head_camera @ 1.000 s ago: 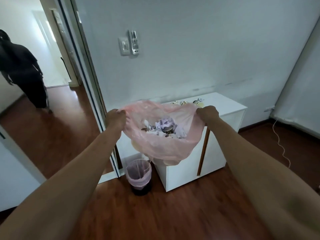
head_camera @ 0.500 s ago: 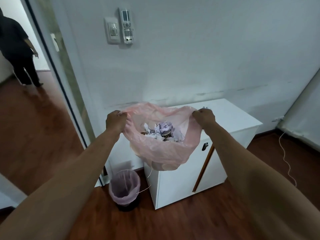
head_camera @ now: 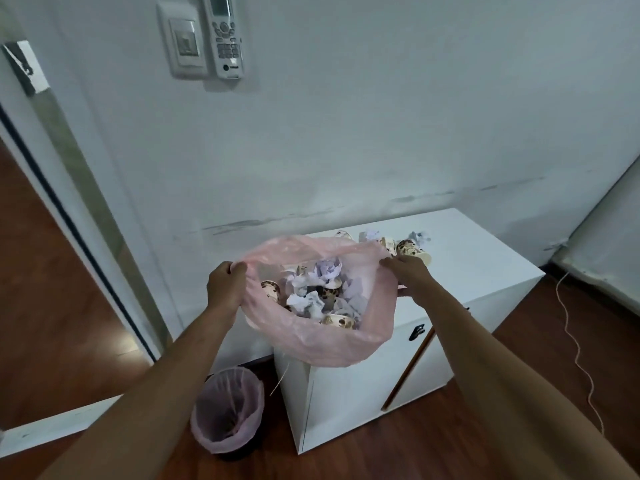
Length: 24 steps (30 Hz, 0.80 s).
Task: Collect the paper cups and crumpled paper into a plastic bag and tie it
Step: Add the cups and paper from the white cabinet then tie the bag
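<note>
**Inspector:** Largest item first. The white cabinet [head_camera: 485, 258] sits right of centre in the frame. The pink plastic bag [head_camera: 311, 341] hangs at centre, in front of the cabinet's left end, mouth spread wide.

**Assistant:** Hands?

**Inspector:** The left hand [head_camera: 225, 285] is clenched on the rim at the bag's left side; the right hand [head_camera: 405, 271] pinches the rim at the right. Inside lie crumpled paper [head_camera: 325, 271] and patterned paper cups [head_camera: 270, 289]. More loose cups [head_camera: 412, 249] and paper wads [head_camera: 419, 236] remain on the cabinet top, just behind the right hand.

**Assistant:** Handling?

**Inspector:** In my judgement the film is thin, soft and slick, and the load is light. Hold gathered rim, not a single layer. The cups would crush easily.

**Assistant:** Change from a second ago?

**Inspector:** The view is closer and looks down more steeply. The doorway figure is out of frame. Both grips on the rim are unchanged.
</note>
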Each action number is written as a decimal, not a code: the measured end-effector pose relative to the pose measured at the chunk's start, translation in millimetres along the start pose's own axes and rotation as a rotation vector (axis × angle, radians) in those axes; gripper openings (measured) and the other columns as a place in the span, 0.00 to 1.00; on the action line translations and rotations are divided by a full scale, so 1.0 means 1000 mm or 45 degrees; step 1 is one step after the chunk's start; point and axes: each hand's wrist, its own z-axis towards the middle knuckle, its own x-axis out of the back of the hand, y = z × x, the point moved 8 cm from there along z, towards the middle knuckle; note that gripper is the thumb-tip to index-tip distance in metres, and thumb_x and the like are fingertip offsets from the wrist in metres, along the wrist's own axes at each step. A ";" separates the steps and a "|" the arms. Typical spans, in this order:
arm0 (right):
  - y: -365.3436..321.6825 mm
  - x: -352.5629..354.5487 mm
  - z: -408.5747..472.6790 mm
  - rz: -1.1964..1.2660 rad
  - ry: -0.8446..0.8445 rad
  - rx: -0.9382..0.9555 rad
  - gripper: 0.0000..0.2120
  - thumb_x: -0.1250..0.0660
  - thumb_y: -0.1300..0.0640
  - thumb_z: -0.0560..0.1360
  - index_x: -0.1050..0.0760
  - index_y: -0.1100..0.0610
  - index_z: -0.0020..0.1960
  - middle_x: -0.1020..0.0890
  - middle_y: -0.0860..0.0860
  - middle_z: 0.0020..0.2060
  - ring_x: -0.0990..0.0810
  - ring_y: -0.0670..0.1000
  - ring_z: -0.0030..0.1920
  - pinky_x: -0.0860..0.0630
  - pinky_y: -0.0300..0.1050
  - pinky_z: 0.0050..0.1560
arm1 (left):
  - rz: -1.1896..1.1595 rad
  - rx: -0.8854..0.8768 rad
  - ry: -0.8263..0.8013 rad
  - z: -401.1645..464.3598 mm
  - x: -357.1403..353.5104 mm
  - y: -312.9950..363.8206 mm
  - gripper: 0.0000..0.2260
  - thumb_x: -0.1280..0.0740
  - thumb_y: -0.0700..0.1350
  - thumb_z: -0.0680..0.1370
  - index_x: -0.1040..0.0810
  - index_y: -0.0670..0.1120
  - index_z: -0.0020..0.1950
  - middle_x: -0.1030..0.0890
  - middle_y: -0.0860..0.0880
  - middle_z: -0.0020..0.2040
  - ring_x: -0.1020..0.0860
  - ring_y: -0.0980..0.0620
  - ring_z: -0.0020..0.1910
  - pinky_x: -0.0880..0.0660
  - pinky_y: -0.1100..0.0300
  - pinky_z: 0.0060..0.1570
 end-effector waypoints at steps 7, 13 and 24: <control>0.010 -0.003 0.023 0.200 -0.430 0.088 0.18 0.28 0.45 0.72 0.20 0.57 0.54 0.18 0.51 0.43 0.18 0.53 0.41 0.21 0.47 0.41 | -0.039 -0.018 0.071 0.008 -0.013 -0.002 0.10 0.39 0.42 0.76 0.27 0.34 0.42 0.28 0.42 0.37 0.31 0.47 0.37 0.37 0.57 0.35; 0.017 0.016 0.076 0.257 -0.147 0.076 0.24 0.28 0.41 0.72 0.20 0.62 0.53 0.15 0.56 0.45 0.17 0.55 0.39 0.18 0.54 0.45 | -0.151 0.107 0.209 0.005 -0.012 -0.007 0.08 0.36 0.43 0.74 0.26 0.44 0.36 0.27 0.47 0.36 0.29 0.48 0.37 0.35 0.56 0.40; -0.049 -0.053 0.165 -0.758 -0.144 0.815 0.17 0.28 0.60 0.70 0.21 0.54 0.59 0.19 0.53 0.56 0.24 0.56 0.59 0.30 0.48 0.63 | -0.433 0.342 0.186 0.015 -0.028 -0.023 0.10 0.30 0.51 0.62 0.23 0.47 0.36 0.27 0.47 0.34 0.27 0.46 0.36 0.28 0.49 0.51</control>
